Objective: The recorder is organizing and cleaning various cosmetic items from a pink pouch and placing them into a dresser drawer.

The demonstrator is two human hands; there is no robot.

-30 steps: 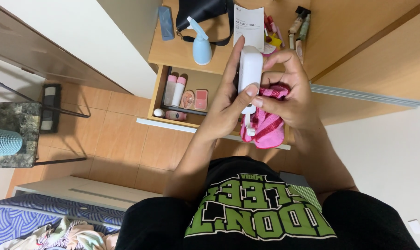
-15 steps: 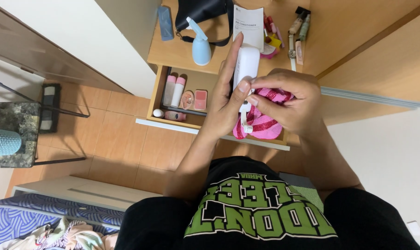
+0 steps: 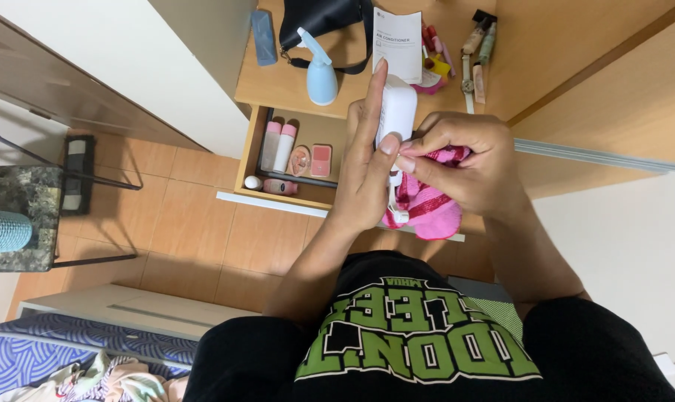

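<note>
Below the hands there was a wooden tabletop (image 3: 278, 85) with a light blue spray bottle (image 3: 321, 71), a black bag (image 3: 326, 16) and a white paper leaflet (image 3: 397, 41), above a tiled floor (image 3: 196, 223). The left hand (image 3: 367, 167) was closed around a white oblong device (image 3: 395, 112), held upright in the air over the tabletop. The right hand (image 3: 475, 164) was clamped on a pink cloth (image 3: 427, 205), its fingertips (image 3: 406, 160) touching the device's lower part.

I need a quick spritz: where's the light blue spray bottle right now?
In the head view, the light blue spray bottle stands on the wooden shelf top, just below the black bag and left of the left hand.
</note>
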